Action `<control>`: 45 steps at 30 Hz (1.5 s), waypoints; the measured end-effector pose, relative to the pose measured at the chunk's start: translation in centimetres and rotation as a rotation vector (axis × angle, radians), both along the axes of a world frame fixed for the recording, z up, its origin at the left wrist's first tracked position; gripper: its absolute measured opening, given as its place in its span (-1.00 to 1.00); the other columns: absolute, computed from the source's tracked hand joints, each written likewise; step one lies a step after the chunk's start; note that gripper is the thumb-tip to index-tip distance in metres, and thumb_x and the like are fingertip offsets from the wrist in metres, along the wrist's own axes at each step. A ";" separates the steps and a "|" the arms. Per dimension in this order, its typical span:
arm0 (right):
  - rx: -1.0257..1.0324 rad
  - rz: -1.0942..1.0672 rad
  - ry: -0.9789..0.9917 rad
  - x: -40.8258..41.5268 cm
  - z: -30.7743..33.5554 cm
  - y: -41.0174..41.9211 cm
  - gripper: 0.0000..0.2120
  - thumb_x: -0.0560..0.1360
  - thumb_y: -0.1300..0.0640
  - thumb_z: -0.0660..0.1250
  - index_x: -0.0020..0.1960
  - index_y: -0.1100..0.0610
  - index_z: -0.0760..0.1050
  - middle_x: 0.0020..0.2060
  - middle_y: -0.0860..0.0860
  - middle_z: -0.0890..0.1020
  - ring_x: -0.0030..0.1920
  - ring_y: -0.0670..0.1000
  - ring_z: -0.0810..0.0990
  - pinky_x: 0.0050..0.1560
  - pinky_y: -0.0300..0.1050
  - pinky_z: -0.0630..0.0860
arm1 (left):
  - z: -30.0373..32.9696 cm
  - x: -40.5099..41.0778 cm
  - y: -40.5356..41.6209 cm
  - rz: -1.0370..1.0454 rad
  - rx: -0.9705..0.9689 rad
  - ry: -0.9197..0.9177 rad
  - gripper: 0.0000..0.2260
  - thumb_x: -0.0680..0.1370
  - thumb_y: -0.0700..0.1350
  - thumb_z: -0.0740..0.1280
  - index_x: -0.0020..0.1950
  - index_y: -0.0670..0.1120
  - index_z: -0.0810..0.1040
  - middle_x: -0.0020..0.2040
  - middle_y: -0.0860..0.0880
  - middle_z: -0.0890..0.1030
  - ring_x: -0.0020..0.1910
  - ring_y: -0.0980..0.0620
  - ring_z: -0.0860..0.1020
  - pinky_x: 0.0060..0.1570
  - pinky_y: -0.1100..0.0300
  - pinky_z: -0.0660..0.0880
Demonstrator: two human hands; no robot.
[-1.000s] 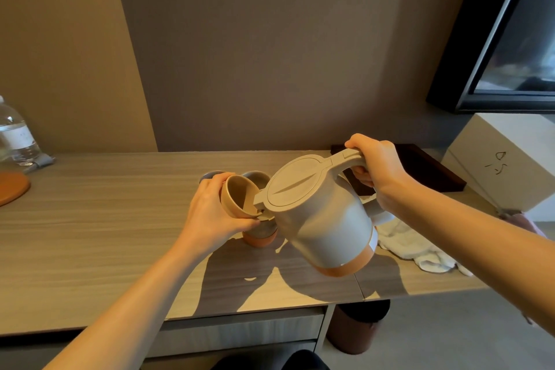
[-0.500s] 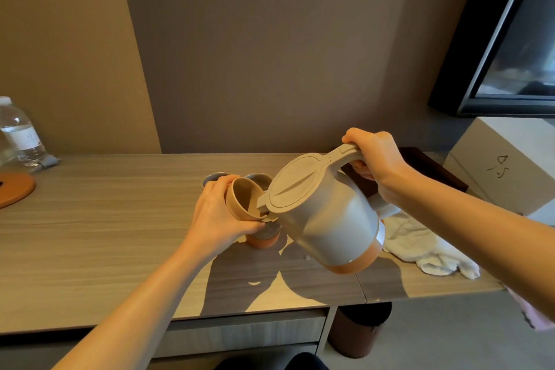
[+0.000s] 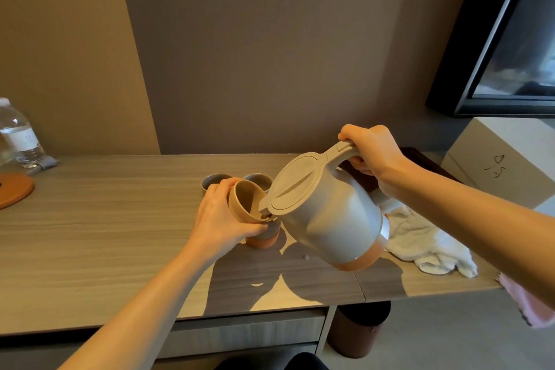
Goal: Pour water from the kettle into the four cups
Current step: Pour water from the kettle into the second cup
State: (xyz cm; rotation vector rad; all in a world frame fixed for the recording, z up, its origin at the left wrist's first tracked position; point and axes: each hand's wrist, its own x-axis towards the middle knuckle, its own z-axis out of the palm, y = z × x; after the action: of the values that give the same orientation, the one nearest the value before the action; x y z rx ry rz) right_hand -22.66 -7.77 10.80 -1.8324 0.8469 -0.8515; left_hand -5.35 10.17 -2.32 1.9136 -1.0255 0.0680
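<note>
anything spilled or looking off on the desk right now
A small drop or speck sits on the desk just below the tilted kettle, possibly spilled water. The white cloth lies crumpled near the desk's edge. The left hand holds the tan cup tilted toward the spout, lifted off the desk.

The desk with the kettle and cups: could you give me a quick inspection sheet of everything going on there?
Surface: wooden desk, partly sunlit, shadows under the hands.
Job's things: grey kettle tilted, spout at the rim of a tan cup held tilted above the desk; an orange-based cup beneath; two grey cups behind. Water flow cannot be made out.
Clutter: white cloth, water bottle, orange coaster, white box, dark tray.
Grippers: left hand grips the tan cup; right hand grips the kettle handle.
Cables: nothing seen.
Surroundings: brown wall, black-framed screen, bin under the desk.
</note>
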 end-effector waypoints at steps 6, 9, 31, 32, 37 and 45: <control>-0.037 -0.003 0.018 0.2 0.2 -0.2 -0.68 0.40 0.00 0.29 -0.43 0.18 0.45 -0.48 0.07 0.47 -0.36 0.02 0.45 -0.20 -0.06 0.44 | 0.1 -0.3 0.0 0.004 0.004 0.005 -0.17 0.11 0.11 0.65 0.29 0.10 0.35 0.19 0.08 0.46 0.13 0.08 0.44 0.00 0.11 0.54; -0.047 0.000 0.021 0.3 0.3 -0.2 -0.70 0.40 0.00 0.29 -0.37 0.22 0.49 -0.46 0.08 0.49 -0.35 0.01 0.47 -0.22 -0.09 0.45 | -0.1 -0.4 -0.1 -0.006 -0.002 0.019 -0.18 0.10 0.13 0.65 0.26 0.15 0.33 0.18 0.11 0.45 0.13 0.09 0.44 -0.01 0.14 0.52; -0.060 0.008 0.060 0.8 0.8 0.1 -0.73 0.37 0.03 0.30 -0.38 0.21 0.48 -0.44 0.08 0.50 -0.36 0.02 0.47 -0.26 -0.10 0.45 | -0.6 -1.2 0.6 -0.010 -0.056 0.176 -0.19 0.04 0.20 0.63 0.21 0.16 0.37 0.15 0.12 0.49 0.13 0.08 0.46 -0.06 0.23 0.45; -0.064 0.010 0.061 0.9 0.8 0.1 -0.72 0.38 0.03 0.30 -0.39 0.21 0.48 -0.44 0.08 0.51 -0.37 0.01 0.48 -0.27 -0.12 0.45 | -0.6 -1.3 0.6 -0.009 -0.061 0.182 -0.19 0.05 0.19 0.64 0.22 0.15 0.37 0.16 0.11 0.49 0.13 0.09 0.45 -0.06 0.24 0.44; -0.086 0.023 0.067 1.1 0.8 0.2 -0.71 0.40 0.03 0.29 -0.37 0.22 0.49 -0.40 0.11 0.53 -0.35 0.01 0.50 -0.24 -0.11 0.46 | -0.8 -1.6 0.9 -0.002 -0.082 0.209 -0.20 0.07 0.12 0.66 0.22 0.12 0.39 0.17 0.09 0.50 0.14 0.09 0.46 -0.04 0.24 0.44; -0.111 0.035 0.079 1.3 0.6 0.5 -0.69 0.40 0.05 0.30 -0.45 0.20 0.45 -0.44 0.11 0.50 -0.40 0.02 0.46 -0.30 -0.13 0.42 | -1.3 -2.1 1.4 0.017 -0.087 0.294 -0.18 0.10 0.05 0.67 0.26 0.08 0.36 0.20 0.06 0.50 0.16 0.03 0.48 0.05 0.09 0.54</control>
State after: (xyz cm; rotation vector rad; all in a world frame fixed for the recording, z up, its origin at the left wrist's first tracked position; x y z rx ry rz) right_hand -21.32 -7.24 11.42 -1.9834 0.8289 -0.8231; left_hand -7.49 11.52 -3.59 1.7899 -0.7953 -0.1522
